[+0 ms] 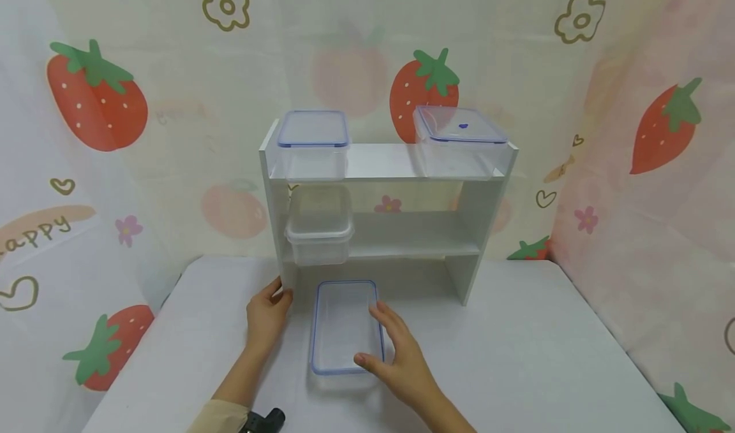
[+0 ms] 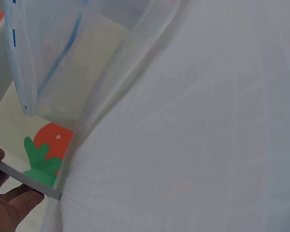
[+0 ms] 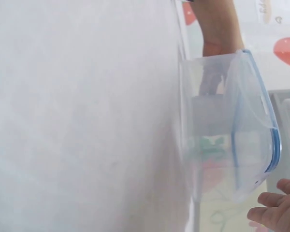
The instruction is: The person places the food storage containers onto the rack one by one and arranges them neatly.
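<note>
A white shelf (image 1: 413,235) stands on the table. My left hand (image 1: 267,315) pinches the lower front edge of its left side panel, with the thumb and fingers on opposite faces of the panel (image 2: 31,182) in the left wrist view. In front of the shelf sits a clear plastic food container with a blue-rimmed lid (image 1: 343,324). Above its right side my right hand (image 1: 404,359) is held with thumb and fingers spread, nothing in its grasp. The right wrist view shows these fingers (image 3: 270,212) apart from the container (image 3: 212,130).
On the top shelf stand a blue-rimmed container (image 1: 314,162) at left and a larger one (image 1: 459,155) at right. A white-lidded container (image 1: 319,245) occupies the middle shelf's left end. White cloth (image 1: 551,356) covers the table; a strawberry-print curtain (image 1: 172,101) hangs behind.
</note>
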`<state>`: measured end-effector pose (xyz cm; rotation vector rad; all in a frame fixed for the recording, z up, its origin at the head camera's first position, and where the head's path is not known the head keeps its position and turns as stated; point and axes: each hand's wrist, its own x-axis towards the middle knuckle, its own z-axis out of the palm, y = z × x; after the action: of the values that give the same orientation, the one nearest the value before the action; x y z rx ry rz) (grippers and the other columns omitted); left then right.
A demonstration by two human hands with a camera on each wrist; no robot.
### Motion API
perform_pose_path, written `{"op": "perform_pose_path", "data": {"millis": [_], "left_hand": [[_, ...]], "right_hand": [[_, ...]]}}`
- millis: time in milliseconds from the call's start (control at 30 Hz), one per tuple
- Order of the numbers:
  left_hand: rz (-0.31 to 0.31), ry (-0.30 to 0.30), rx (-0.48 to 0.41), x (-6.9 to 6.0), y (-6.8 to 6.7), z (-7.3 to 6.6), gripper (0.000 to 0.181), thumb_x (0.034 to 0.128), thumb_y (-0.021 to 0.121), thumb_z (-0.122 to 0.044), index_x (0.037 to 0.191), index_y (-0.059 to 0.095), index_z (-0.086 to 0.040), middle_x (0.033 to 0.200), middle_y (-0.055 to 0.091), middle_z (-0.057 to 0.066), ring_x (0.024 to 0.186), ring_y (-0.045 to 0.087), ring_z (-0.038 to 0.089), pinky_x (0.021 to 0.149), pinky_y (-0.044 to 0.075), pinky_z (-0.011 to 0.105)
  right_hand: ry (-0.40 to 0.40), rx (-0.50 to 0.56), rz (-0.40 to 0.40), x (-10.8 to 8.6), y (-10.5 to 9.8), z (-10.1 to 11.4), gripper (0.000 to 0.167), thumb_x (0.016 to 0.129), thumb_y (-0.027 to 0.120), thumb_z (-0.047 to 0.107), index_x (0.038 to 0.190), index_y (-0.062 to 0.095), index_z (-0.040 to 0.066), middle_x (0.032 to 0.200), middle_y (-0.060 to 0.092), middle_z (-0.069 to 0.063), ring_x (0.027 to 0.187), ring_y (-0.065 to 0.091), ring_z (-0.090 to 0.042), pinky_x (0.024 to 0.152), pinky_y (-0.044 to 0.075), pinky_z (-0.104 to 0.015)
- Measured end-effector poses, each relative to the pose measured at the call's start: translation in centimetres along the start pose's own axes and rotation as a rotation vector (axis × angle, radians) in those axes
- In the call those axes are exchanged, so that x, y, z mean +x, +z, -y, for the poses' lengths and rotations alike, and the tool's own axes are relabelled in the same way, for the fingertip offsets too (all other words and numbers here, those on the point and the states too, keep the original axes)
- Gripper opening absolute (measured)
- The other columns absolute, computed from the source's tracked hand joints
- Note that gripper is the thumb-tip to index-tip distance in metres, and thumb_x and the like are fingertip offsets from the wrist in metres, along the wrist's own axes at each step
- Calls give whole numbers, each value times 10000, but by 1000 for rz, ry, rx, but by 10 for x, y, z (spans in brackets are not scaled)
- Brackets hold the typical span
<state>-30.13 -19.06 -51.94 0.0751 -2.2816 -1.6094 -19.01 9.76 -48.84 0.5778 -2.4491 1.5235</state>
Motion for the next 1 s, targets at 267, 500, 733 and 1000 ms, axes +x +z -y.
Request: {"op": "perform_pose_path", "data": {"millis": [267, 500, 733, 1000], "left_hand": [[1, 2, 6, 0, 0, 0, 469, 997, 641, -192, 1437, 576, -42, 1413, 619, 158, 1171, 692, 322, 938, 586, 444], [0, -5, 14, 0, 0, 0, 468, 997, 639, -189, 1437, 577, -45, 1410, 620, 159, 1174, 690, 322, 945, 582, 441], [-1, -10, 28, 1, 2, 1, 464, 994, 639, -195, 1431, 585, -49, 1396, 625, 178, 1154, 700, 325, 907, 603, 407], [-18, -12, 33, 2, 1, 3, 463, 980, 655, -197, 1419, 601, -60, 1411, 617, 174, 1131, 712, 320, 847, 619, 333]], "right_hand": [[87, 13, 48, -4, 1, -8, 934, 783, 870, 449, 1574, 402, 282, 1700, 237, 8, 1545, 251, -361, 1153, 298, -707], [109, 5, 89, -7, 4, -19, 1007, 741, 917, 395, 1587, 382, 283, 1716, 187, -30, 1542, 220, -431, 1136, 263, -753], [89, 14, 109, -9, 8, -30, 1025, 715, 942, 349, 1581, 400, 264, 1721, 165, -67, 1551, 182, -434, 1164, 233, -733], [47, 0, 159, -8, 11, -37, 1073, 698, 936, 408, 1597, 370, 256, 1734, 76, -75, 1562, 121, -431, 1180, 236, -702]]}}
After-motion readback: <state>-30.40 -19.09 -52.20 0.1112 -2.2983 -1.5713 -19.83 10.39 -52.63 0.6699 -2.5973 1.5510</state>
